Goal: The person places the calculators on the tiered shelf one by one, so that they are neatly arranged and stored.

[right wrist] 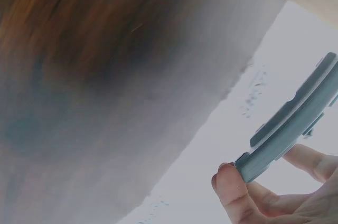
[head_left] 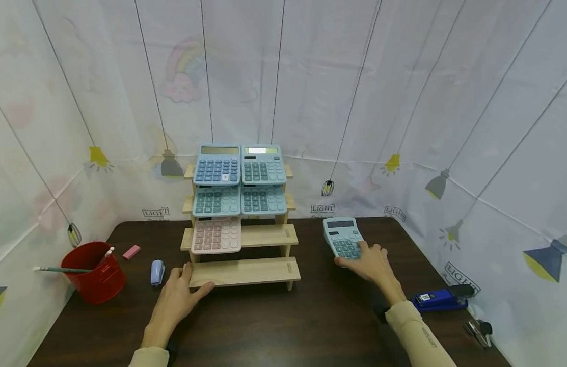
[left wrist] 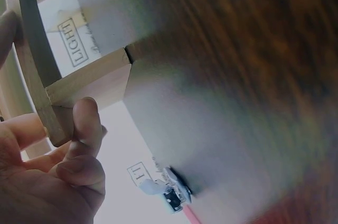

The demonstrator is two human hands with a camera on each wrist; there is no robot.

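Observation:
My left hand [head_left: 173, 302] grips the left end of a stepped wooden display rack [head_left: 246, 272]; in the left wrist view its fingers [left wrist: 87, 121] curl round the end of the lowest board. My right hand [head_left: 372, 267] holds a light-blue calculator [head_left: 342, 235] by its lower end, to the right of the rack. Seen from the right wrist, the calculator [right wrist: 296, 121] is raised over the table, edge-on. On the rack, a blue calculator [head_left: 217, 165] and a light-blue one [head_left: 264, 165] share the top step, two more light-blue ones sit below, and a pink calculator [head_left: 216, 235] lies on the third step, at left.
A red cup [head_left: 97, 285] with pencils stands at the left, near a pink eraser [head_left: 131, 252] and a small light-blue stapler [head_left: 157, 272]. At right lie a dark-blue stapler [head_left: 441, 299] and metal clippers [head_left: 478, 332]. White printed cloth [head_left: 320, 112] hangs behind the dark table [head_left: 283, 331].

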